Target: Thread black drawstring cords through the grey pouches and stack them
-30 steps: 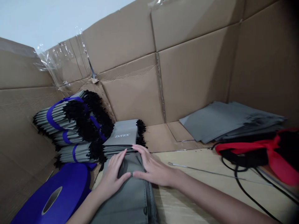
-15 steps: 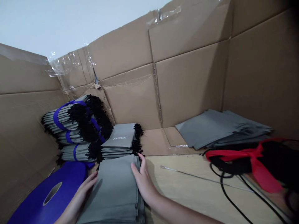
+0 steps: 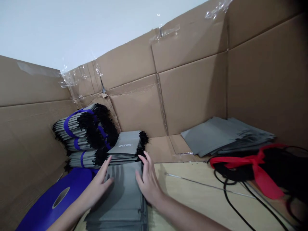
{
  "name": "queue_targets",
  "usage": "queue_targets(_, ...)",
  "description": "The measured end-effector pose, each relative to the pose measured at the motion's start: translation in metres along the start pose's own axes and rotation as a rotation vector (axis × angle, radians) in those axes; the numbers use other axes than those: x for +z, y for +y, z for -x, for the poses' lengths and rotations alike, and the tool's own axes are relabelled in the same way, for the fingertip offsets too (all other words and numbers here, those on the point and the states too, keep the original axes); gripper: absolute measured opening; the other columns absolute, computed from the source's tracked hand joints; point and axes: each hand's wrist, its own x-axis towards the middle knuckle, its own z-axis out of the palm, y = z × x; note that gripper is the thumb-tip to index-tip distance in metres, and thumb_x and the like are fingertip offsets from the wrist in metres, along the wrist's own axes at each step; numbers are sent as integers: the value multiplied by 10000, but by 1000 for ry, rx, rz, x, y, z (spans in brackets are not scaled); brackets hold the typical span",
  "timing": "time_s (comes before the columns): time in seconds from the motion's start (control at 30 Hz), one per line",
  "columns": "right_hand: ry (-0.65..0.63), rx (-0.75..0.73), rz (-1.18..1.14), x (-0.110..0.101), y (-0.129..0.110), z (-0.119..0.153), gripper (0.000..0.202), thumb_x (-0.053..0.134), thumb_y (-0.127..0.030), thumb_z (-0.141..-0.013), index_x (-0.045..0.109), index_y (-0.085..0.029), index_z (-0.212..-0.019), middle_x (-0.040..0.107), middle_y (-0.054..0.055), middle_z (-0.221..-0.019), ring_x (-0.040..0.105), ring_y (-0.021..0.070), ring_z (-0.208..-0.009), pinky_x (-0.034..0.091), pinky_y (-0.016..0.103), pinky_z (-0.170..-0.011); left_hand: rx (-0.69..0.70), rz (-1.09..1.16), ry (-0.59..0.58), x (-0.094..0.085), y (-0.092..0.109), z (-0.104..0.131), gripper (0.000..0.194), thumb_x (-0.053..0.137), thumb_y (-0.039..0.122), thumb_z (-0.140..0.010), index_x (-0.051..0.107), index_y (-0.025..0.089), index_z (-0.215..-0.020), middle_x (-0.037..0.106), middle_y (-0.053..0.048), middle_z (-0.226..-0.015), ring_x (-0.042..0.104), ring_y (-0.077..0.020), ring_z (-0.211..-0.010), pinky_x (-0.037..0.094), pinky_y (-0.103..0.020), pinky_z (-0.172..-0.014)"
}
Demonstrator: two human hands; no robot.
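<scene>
A stack of flat grey fabric bags (image 3: 120, 195) lies in front of me on the table. Over its left side is my left hand (image 3: 99, 181), fingers stretched forward and thumb apart. My right hand (image 3: 148, 179) is at the stack's far right corner with its fingers spread; whether it touches the bags I cannot tell. Just beyond the fingertips sits a smaller pile of grey bags marked INTEX (image 3: 125, 144), with black cord ends along its right side.
Bag bundles tied with blue strips (image 3: 83, 136) are piled at the left. Nearby lies a blue ribbon roll (image 3: 45, 205). At the right are loose grey bags (image 3: 216, 134), a thin metal rod (image 3: 192, 180) and black cords with a red tie (image 3: 264, 179). Cardboard walls (image 3: 192, 93) enclose the table.
My left hand has lifted from the stack's left edge and moved right and forward over it. My right hand has shifted slightly, its fingers spreading. The view has tilted up a little.
</scene>
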Motion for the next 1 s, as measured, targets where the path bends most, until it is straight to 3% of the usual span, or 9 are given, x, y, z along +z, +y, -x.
queue_targets(0.07, -140, -336, 88, -12, 7, -4, 447, 379, -130, -862, 345, -216, -1300, 325, 115, -1432, 220, 221, -1364, 187, 506, -1109, 51, -129, -37, 2, 33, -2, 563, 310, 402, -922, 159, 278, -1449, 123, 1, -1530, -7, -212, -1404, 98, -473, -1126)
queue_targets(0.13, -357, -479, 131, -22, 13, -7, 448, 388, -150, -874, 344, -222, -1314, 420, 91, -1387, 333, 196, -1312, 214, 474, -1108, 56, -274, -140, 14, 53, 1, 549, 256, 506, -920, 206, 320, -1434, 118, 22, -1526, -67, -243, -1397, 61, -539, -1109)
queue_targets(0.27, -561, -362, 126, -26, 21, -8, 493, 402, -218, -892, 278, -180, -1368, 462, 102, -1369, 421, 194, -1250, 269, 446, -1088, -23, -413, -389, 40, 62, 11, 711, 219, 639, -869, 91, 251, -1451, 1, -38, -1520, -54, -292, -1389, 69, -575, -1091)
queue_targets(0.43, -618, -279, 70, -23, 20, -9, 481, 384, -248, -906, 293, -178, -1373, 426, 113, -1398, 383, 220, -1278, 249, 471, -1088, -47, -479, -461, 40, 63, 12, 767, 179, 670, -853, -22, 227, -1446, -88, -49, -1508, -94, -301, -1379, 57, -581, -1086)
queue_targets(0.57, -548, -294, 10, -19, 24, -8, 470, 413, -270, -896, 316, -207, -1351, 480, 93, -1350, 443, 197, -1230, 280, 448, -1078, -43, -480, -487, 36, 62, 10, 792, 153, 687, -843, -63, 218, -1444, -130, -62, -1505, -132, -304, -1371, 51, -589, -1077)
queue_targets(0.67, -351, -249, 8, -14, 32, -8, 490, 472, -307, -862, 328, -209, -1320, 466, 97, -1336, 436, 196, -1229, 339, 406, -1050, -44, -468, -493, 38, 58, 10, 808, 148, 700, -835, -62, 216, -1448, -136, -81, -1507, -134, -309, -1373, 46, -602, -1067)
queue_targets(0.77, -183, -144, 42, -12, 42, -10, 476, 392, -263, -878, 257, -126, -1312, 354, 186, -1359, 332, 232, -1294, 308, 454, -1061, -38, -442, -499, 37, 56, 10, 823, 157, 716, -823, -68, 229, -1447, -140, -87, -1510, -142, -313, -1373, 30, -616, -1056)
queue_targets(0.9, -55, -70, 93, -21, 45, -5, 427, 363, -146, -825, 303, -128, -1248, 368, 192, -1278, 352, 259, -1258, 333, 483, -1027, -72, -328, -576, 30, 55, 5, 912, 232, 748, -790, -74, 193, -1446, -172, -109, -1499, -187, -326, -1360, -50, -630, -1031)
queue_targets(1.0, -41, -68, 143, -36, 37, 9, 426, 371, -104, -789, 361, -118, -1215, 386, 198, -1246, 383, 284, -1223, 368, 489, -983, -80, -208, -639, 19, 54, 1, 969, 375, 742, -753, -21, 197, -1450, -157, -99, -1502, -178, -350, -1354, -54, -610, -1039)
